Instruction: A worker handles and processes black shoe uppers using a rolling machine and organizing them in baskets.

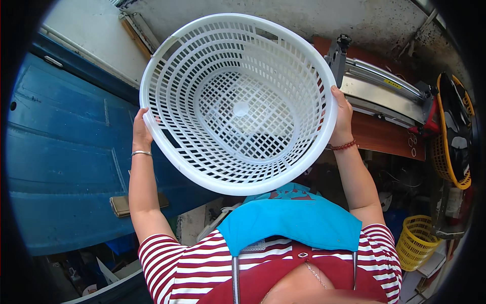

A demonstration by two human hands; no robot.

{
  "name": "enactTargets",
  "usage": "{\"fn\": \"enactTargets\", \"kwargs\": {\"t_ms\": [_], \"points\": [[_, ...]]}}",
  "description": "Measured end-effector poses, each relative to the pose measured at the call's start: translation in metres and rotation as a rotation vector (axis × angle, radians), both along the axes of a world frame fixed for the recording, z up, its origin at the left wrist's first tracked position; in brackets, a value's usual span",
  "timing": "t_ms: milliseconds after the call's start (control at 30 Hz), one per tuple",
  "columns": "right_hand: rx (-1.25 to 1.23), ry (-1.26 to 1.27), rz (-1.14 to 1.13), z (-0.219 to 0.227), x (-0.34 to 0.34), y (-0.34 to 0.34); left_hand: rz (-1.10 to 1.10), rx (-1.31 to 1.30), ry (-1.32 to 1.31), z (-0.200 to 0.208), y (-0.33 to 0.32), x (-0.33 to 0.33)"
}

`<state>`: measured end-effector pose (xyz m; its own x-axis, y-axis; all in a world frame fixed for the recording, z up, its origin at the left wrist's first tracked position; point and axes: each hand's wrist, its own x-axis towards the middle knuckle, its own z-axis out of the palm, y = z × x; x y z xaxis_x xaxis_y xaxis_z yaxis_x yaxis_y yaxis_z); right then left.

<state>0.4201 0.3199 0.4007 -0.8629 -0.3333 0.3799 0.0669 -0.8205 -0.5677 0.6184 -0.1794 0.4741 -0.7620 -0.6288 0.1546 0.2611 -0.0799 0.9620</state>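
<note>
A rough grey concrete wall (304, 20) is filling the upper background, with a large blue painted panel (66, 152) running along the left side and a metal rail assembly (385, 86) lying on a reddish board (385, 137) at the right.

A round white plastic basket (238, 104), with slotted walls and a gridded base, is being held up in the middle of the view. Its open mouth is facing the camera and its base is pointing toward the wall.

The left hand (142, 133) is gripping the basket's rim at the left edge, fingers wrapped behind the rim. A thin silver bracelet (140, 152) is sitting on that wrist.

The right hand (342, 119) is gripping the rim at the right edge, thumb lying along the outer side. A red beaded bracelet (344, 146) is sitting on that wrist. Both forearms are reaching upward from the lower edge.

The person is wearing a red-and-white striped shirt (177, 263); a blue cloth (293, 223) is lying across the chest, just below the basket's lower rim.

A small yellow basket (417, 240) is standing at the lower right, well apart from the hands. A yellow-rimmed round object (455, 131) is hanging at the far right.
</note>
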Motion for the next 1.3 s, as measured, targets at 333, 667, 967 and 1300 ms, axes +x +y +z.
{"fn": "enactTargets", "kwargs": {"t_ms": [333, 667, 967, 1300], "points": [[0.208, -0.004, 0.05, 0.016, 0.066, -0.103, -0.083, 0.464, 0.123, -0.09, 0.183, 0.074], [0.54, -0.011, 0.497, 0.065, 0.093, -0.235, -0.083, 0.814, 0.105, -0.075, 0.055, 0.051], [0.959, -0.002, 0.477, -0.003, 0.068, -0.197, -0.005, 0.731, -0.088, -0.092, -0.09, 0.005], [1.12, -0.772, -0.024, -0.093, 0.019, -0.093, -0.093, 0.603, -0.092, -0.07, -0.261, -0.062]]}}
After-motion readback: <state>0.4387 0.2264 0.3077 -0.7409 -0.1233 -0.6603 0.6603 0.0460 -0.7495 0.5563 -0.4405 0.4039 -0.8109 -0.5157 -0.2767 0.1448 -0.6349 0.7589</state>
